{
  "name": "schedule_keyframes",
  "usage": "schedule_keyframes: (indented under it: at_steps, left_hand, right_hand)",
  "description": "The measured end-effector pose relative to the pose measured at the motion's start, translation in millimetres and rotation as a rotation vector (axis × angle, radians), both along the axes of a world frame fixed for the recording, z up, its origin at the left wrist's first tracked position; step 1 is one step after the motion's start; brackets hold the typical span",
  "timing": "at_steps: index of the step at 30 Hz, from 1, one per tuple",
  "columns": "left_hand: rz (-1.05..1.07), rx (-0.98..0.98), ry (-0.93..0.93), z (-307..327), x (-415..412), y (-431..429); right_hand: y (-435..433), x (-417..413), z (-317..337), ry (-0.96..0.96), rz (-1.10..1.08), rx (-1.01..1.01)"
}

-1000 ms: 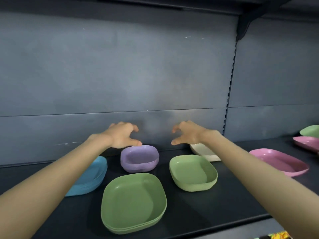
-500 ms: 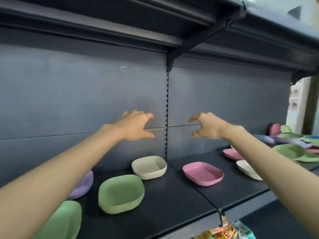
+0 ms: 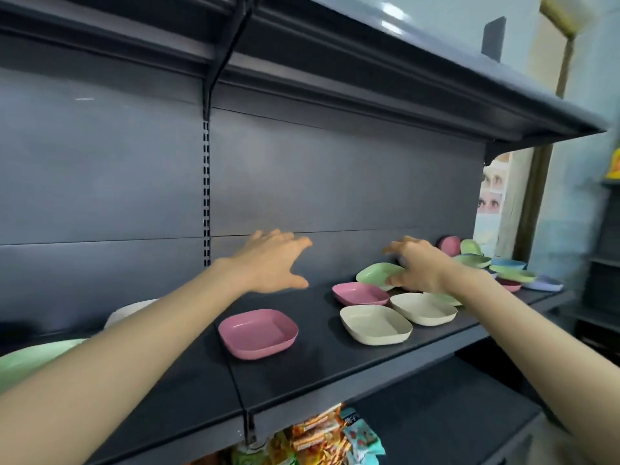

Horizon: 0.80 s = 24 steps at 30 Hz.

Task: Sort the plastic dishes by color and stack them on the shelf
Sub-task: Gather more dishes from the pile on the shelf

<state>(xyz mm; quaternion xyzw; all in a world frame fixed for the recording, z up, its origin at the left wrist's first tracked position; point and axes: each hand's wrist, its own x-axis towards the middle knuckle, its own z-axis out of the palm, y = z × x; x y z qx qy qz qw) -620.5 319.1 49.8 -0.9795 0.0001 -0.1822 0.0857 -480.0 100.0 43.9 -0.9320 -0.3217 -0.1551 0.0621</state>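
Green square plastic dish [image 3: 377,274] beside the right hand [image 3: 421,268]
It sits tilted at the back of the dark metal shelf [image 3: 335,359], just left of the thumb; blur hides whether the fingers grip it. The left hand [image 3: 271,263], spread and empty, hovers farther off.

Dark metal shelf board [image 3: 302,374]: bare along front edge and behind pink square plastic dish [image 3: 258,333]. Open lane between it and nearer cream square plastic dish [image 3: 375,325]. Far right end crowded by heap of coloured plastic dishes [image 3: 503,266].

Above the shelf [image 3: 335,360], the right hand [image 3: 419,268] grips a tilted green dish [image 3: 375,273]; the left hand [image 3: 268,263] hovers spread.
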Motion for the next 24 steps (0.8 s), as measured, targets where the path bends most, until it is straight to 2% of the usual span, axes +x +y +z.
schedule_keyframes:
  at_steps: [8,18,24]
  left_hand:
    - [-0.034,-0.006,-0.019,10,96,-25]
    - [-0.089,-0.045,0.017,-18,248,-36]
    - [-0.075,-0.126,0.105,-36,325,-34]
  right_hand:
    - [-23,96,6,0.005,-0.007,0.022]
    - [-16,232,-6,0.035,-0.015,0.016]
    - [-14,304,-23,0.087,0.001,0.023]
